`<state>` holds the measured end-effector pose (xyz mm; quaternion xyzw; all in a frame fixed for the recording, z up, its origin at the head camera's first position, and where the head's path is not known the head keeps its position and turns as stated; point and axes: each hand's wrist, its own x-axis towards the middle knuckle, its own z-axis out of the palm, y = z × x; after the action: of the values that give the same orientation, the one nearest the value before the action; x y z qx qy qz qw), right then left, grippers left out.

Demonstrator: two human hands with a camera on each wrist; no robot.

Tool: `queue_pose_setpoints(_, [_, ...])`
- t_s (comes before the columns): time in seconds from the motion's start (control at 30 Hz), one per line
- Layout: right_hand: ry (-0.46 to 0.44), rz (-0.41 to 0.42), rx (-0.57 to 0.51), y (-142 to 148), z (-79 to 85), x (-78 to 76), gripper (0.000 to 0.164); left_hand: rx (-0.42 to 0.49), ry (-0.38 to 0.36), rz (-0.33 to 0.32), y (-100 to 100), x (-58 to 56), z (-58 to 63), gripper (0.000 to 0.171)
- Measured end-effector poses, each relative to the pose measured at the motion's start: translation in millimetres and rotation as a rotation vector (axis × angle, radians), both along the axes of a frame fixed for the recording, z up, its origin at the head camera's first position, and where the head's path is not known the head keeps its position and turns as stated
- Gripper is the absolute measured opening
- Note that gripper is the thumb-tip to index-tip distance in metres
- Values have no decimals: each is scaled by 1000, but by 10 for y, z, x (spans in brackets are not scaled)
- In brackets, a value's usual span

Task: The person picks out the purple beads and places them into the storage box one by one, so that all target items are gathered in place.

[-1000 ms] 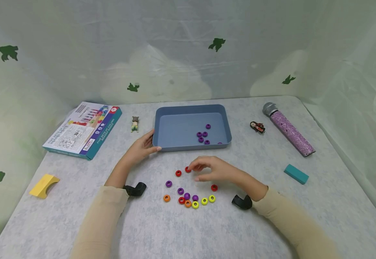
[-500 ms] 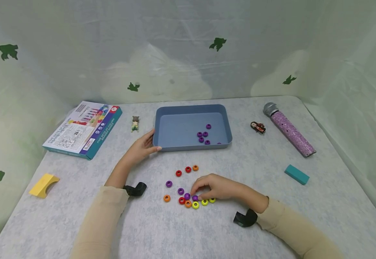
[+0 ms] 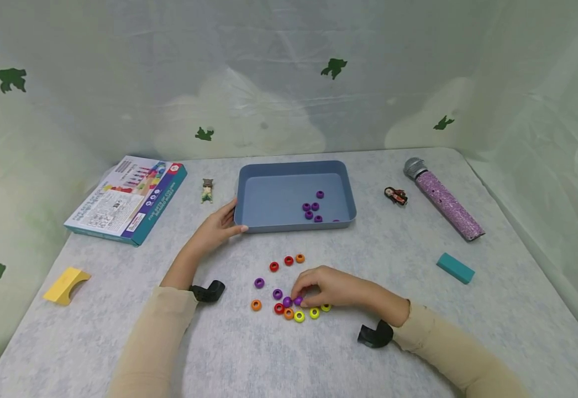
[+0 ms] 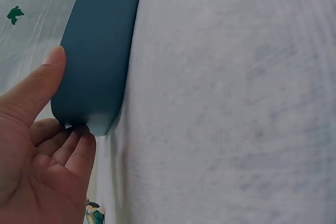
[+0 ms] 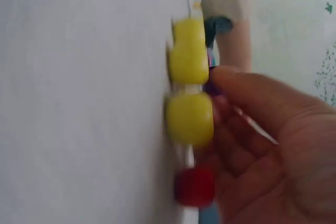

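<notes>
My left hand [image 3: 214, 229] holds the near left corner of a blue tray [image 3: 269, 193], thumb on its front wall and fingers against its side. Several purple beads [image 3: 315, 207] lie in the tray's right part. Below it, my right hand [image 3: 336, 287] pinches a purple bead [image 3: 298, 300] between thumb and fingertips, close over the table. Beside those fingertips lie another purple bead [image 3: 287, 302], yellow beads [image 3: 314, 313] and an orange bead [image 3: 288, 313]. A red bead [image 5: 195, 187] near my right palm shows in the right wrist view, but the hand hides it in the head view.
Farther up lie two red beads [image 3: 274, 266] and an orange bead [image 3: 300, 258] in a row. Around the table sit a puzzle box [image 3: 127, 199], a yellow arch block [image 3: 67, 284], a teal block [image 3: 455, 268], a glittery microphone [image 3: 445, 202] and two small figures [image 3: 206, 190].
My right hand has left an orange bead beside the two red ones and come nearer, to a purple bead, which has shifted slightly left. My left hand stays on the tray.
</notes>
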<state>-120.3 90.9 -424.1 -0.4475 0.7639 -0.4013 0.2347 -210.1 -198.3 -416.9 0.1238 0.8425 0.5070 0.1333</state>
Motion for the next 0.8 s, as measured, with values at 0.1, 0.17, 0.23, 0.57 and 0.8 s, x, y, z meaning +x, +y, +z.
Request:
queue_pose_setpoints(0.1, [-13,-77,-45,31,171,-86,16,-2,6,-4,-5,2,-2,83])
queue_pose_setpoints(0.17, [-12,-131,-86,61,330,-174,17,-2,10,-8,-9,2,-5,84])
queue_pose_setpoints(0.23, [-7,-187,-129,96,474,-293,19,0,10,-10,-10,2,-3,84])
queue_pose_setpoints(0.57, [-89,-511,-147,281,406,-1106,26,-3,3,-2,-13,-5,-1,83])
queue_pose_setpoints(0.8, [-56,-532,71,317,168,-1382,21,1,1,-1,-5,0,4,80])
